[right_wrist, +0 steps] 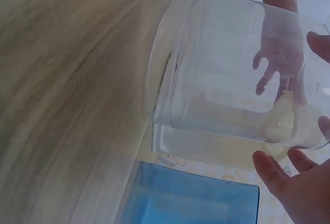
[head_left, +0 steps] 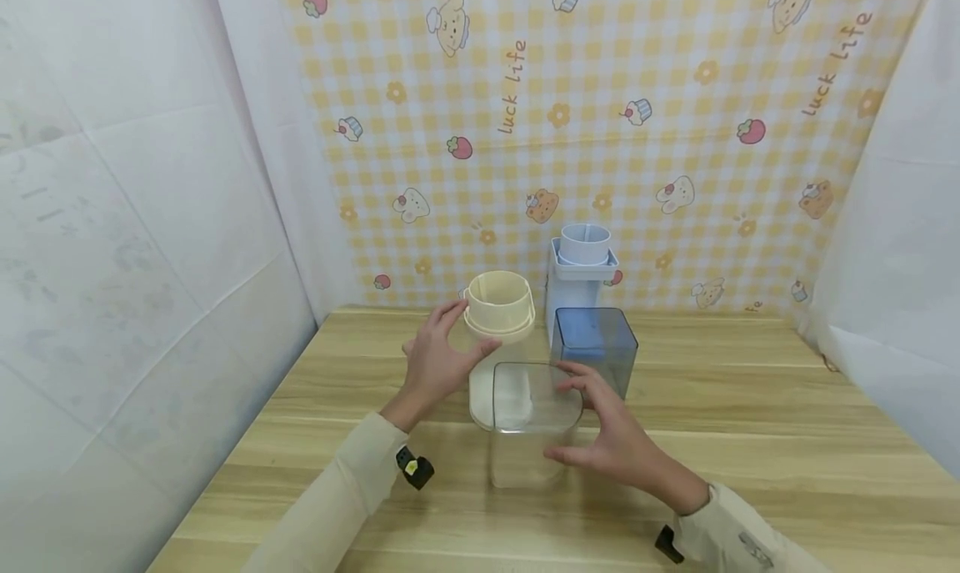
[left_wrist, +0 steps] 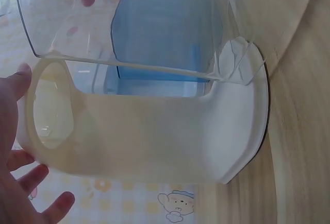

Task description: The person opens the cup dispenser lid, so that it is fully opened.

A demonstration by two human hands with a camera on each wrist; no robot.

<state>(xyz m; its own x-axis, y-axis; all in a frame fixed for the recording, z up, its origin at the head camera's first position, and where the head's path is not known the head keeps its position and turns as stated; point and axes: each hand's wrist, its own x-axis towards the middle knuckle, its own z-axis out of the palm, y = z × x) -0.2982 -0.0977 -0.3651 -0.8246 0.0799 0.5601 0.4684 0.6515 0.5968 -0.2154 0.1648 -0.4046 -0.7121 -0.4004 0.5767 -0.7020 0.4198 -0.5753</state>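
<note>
A cream stand with a round collar on top and a pale base stands mid-table. My left hand is at its collar, thumb in front and fingers spread along the left side; in the left wrist view the thumb tip lies right at the collar's rim. In front of the stand is a clear, open-topped plastic container, upright, through which the stand's base shows. My right hand curves round the container's right side, thumb at the near wall and fingers at the far one, with the palm away from it.
Behind on the right stands a light blue stand of similar form, with a tinted blue container in front of it. A yellow checked cloth hangs behind the wooden table; white sheets hang at the sides.
</note>
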